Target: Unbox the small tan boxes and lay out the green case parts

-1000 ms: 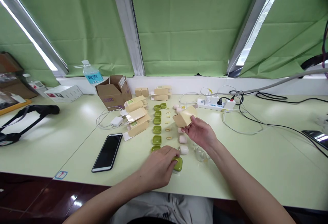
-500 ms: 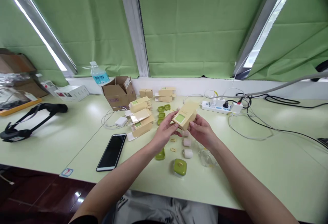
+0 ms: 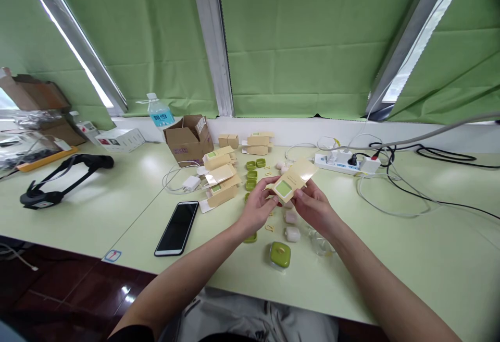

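Here, carton [image 3: 296,178] between both grips [image 3: 255,207] [image 3: 317,209]

A tan, green-patched carton [image 3: 294,179] is held tilted.

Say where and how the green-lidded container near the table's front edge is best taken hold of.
Probably by opposite sides of its green lid, from above: the squarish container stands upright, lid facing up, and nothing lies over it.

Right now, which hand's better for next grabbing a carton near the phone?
Probably the left hand: it's nearer those cartons. The right hand is farther across; both hold another carton.
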### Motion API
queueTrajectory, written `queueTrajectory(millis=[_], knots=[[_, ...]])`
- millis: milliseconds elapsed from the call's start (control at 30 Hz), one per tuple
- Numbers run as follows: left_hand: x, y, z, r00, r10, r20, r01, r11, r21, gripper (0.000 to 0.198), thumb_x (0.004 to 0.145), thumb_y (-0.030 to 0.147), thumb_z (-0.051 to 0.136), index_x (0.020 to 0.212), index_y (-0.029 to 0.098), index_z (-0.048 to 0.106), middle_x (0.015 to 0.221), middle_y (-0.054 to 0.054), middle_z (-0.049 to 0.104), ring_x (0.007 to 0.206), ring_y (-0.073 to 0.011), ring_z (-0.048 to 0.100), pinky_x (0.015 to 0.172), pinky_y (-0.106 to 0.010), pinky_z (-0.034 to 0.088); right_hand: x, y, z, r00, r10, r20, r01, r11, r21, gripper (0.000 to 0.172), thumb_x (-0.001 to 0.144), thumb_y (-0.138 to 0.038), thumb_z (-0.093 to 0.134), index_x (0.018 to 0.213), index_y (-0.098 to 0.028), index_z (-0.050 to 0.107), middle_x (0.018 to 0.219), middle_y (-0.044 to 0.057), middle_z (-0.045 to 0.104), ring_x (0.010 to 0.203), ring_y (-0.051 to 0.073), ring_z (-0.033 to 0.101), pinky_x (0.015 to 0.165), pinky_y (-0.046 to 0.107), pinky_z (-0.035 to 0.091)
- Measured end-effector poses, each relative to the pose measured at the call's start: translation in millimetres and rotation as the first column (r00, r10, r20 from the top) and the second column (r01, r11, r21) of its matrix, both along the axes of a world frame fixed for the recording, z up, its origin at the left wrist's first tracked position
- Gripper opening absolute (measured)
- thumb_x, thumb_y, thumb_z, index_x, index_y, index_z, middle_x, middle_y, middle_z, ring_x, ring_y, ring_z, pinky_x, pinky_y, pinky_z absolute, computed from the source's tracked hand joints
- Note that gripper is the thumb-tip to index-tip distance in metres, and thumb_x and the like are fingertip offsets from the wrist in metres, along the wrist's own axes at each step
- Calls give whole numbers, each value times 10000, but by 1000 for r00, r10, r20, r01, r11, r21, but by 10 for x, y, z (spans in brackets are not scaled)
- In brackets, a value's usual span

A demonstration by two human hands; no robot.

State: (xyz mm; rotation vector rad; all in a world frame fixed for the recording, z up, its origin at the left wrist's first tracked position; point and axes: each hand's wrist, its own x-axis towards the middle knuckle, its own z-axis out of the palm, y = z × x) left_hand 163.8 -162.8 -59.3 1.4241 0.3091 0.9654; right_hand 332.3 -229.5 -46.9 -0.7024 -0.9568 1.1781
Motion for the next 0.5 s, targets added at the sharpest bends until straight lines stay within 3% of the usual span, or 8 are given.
queueTrajectory(millis=[267, 500], knots=[[12, -41, 31, 999, 24, -25, -24, 1000, -12, 497, 906, 451, 793, 1287, 221, 571, 1357, -134, 638, 1071, -226, 628, 819, -331, 571, -22, -9, 6, 1000, -13, 12, 13, 1000, -25, 620, 759, -486, 893, 1294, -339, 616, 1217, 39, 774, 1067, 275, 719, 823, 402, 553], [-4, -63, 97, 998, 22, -66, -23, 1000, -14, 477, 891, 433, 787, 1246, 220, 547, 1231, -105, 674, 1013, -209, 640, 811, -327, 551, -2, -10, -34, 998, 16, 60, -15, 1000, -8, 636, 799, -524, 871, 1328, -363, 558, 1294, 40, 752, 1217, 295, 696, 969, 466, 581]])
